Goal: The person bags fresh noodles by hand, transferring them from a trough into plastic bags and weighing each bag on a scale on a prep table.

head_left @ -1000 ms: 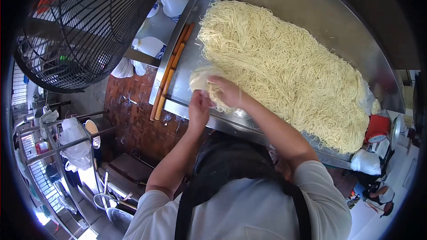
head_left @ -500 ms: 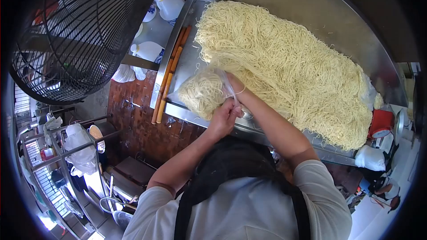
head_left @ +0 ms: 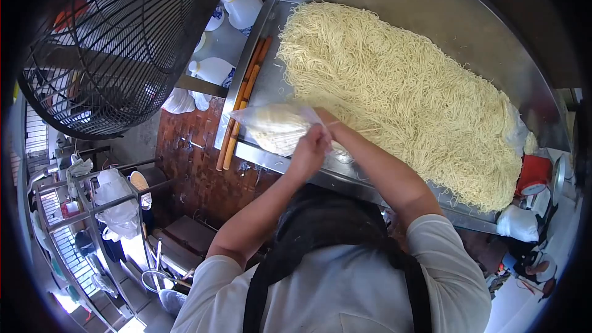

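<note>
A clear plastic bag of noodles point(head_left: 274, 139), blurred by motion, hangs tilted over the near left part of the steel table. My left hand point(head_left: 308, 153) is closed at the gathered neck of the bag. Beside it, my right hand point(head_left: 325, 118) also grips the neck; its fingers are mostly hidden by the bag and my left hand. Just beyond both hands lies a large heap of loose pale noodles point(head_left: 401, 92) on the steel table point(head_left: 444, 3).
Two wooden poles point(head_left: 245, 102) lie across the table's left end. A black fan cage point(head_left: 105, 55) hangs at upper left, near white jugs point(head_left: 213, 70). A red scale point(head_left: 534, 174) and white bag point(head_left: 518, 223) are at right. Metal racks point(head_left: 92, 209) stand lower left.
The bag of noodles has swung and turned, and its plastic corner now points left. My left hand has moved up slightly along the neck. The view has shifted a little.
</note>
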{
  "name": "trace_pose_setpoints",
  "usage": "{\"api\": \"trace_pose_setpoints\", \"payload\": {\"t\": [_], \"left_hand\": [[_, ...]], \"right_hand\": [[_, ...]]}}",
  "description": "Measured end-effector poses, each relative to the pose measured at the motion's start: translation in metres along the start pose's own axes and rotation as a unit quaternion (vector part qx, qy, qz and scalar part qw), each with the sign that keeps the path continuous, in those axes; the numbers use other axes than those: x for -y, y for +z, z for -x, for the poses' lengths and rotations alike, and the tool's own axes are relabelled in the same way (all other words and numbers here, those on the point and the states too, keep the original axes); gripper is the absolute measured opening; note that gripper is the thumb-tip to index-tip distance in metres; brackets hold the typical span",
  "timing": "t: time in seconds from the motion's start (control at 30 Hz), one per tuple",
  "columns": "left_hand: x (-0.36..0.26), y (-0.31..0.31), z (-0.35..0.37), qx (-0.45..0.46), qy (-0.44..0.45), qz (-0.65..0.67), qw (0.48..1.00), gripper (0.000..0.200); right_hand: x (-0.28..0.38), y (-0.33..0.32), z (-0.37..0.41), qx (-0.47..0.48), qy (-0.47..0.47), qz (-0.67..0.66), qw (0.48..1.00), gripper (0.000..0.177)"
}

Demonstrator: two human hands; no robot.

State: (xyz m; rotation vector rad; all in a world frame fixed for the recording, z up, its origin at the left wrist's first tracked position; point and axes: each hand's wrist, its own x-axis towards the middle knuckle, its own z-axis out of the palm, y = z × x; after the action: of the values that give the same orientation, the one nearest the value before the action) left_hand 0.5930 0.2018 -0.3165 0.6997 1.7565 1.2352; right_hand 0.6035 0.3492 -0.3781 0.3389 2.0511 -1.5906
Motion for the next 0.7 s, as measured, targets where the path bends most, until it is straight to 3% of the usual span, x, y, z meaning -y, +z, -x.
{"api": "trace_pose_setpoints", "payload": {"t": [0.1, 0.2, 0.23, 0.3, 0.33, 0.37, 0.47, 0.5, 0.57, 0.6, 0.63, 0.67, 0.7], "left_hand": [[-0.043, 0.000, 0.027, 0.048, 0.016, 0.230, 0.972, 0.004], [-0.050, -0.013, 0.025, 0.094, 0.027, 0.181, 0.979, 0.005], [-0.041, -0.022, 0.017, 0.049, 0.015, 0.184, 0.982, 0.006], [-0.027, -0.040, 0.004, -0.002, 0.020, 0.028, 0.999, 0.011], [-0.025, -0.049, 0.000, -0.019, 0.024, -0.075, 0.997, 0.015], [-0.017, -0.057, -0.004, -0.037, 0.106, -0.258, 0.960, 0.041], [0.001, -0.024, -0.025, -0.063, 0.182, -0.487, 0.852, 0.078], [0.009, -0.013, -0.040, 0.010, 0.183, -0.504, 0.844, 0.097], [0.055, 0.011, -0.070, 0.007, 0.145, -0.598, 0.788, 0.090], [0.066, 0.021, -0.078, 0.003, 0.126, -0.642, 0.756, 0.086], [0.031, 0.025, -0.074, 0.006, 0.079, -0.595, 0.800, 0.065], [0.034, 0.022, -0.079, -0.001, 0.081, -0.562, 0.823, 0.058], [0.043, 0.010, -0.080, -0.004, 0.080, -0.529, 0.845, 0.051]], "right_hand": [[0.012, 0.026, 0.011, -0.096, -0.156, -0.239, 0.954, 0.073], [0.003, 0.046, 0.017, -0.113, -0.215, -0.286, 0.927, 0.072], [-0.004, 0.044, 0.016, -0.094, -0.209, -0.263, 0.937, 0.071], [-0.024, 0.029, 0.027, -0.042, -0.176, -0.204, 0.962, 0.071], [-0.023, 0.017, 0.044, 0.013, -0.113, -0.214, 0.970, 0.071], [-0.032, 0.008, 0.059, 0.000, -0.126, -0.162, 0.979, 0.070], [-0.013, -0.013, 0.114, -0.061, -0.077, -0.109, 0.989, 0.067], [-0.009, -0.015, 0.125, -0.082, -0.043, -0.106, 0.990, 0.066], [-0.018, -0.010, 0.135, -0.120, 0.038, -0.091, 0.988, 0.066], [-0.026, -0.002, 0.135, -0.167, 0.014, -0.030, 0.985, 0.067], [-0.037, 0.005, 0.132, -0.216, -0.012, 0.035, 0.976, 0.068], [-0.049, 0.011, 0.132, -0.263, -0.035, 0.094, 0.960, 0.069], [-0.033, 0.010, 0.140, -0.229, 0.060, 0.083, 0.968, 0.075]]}}
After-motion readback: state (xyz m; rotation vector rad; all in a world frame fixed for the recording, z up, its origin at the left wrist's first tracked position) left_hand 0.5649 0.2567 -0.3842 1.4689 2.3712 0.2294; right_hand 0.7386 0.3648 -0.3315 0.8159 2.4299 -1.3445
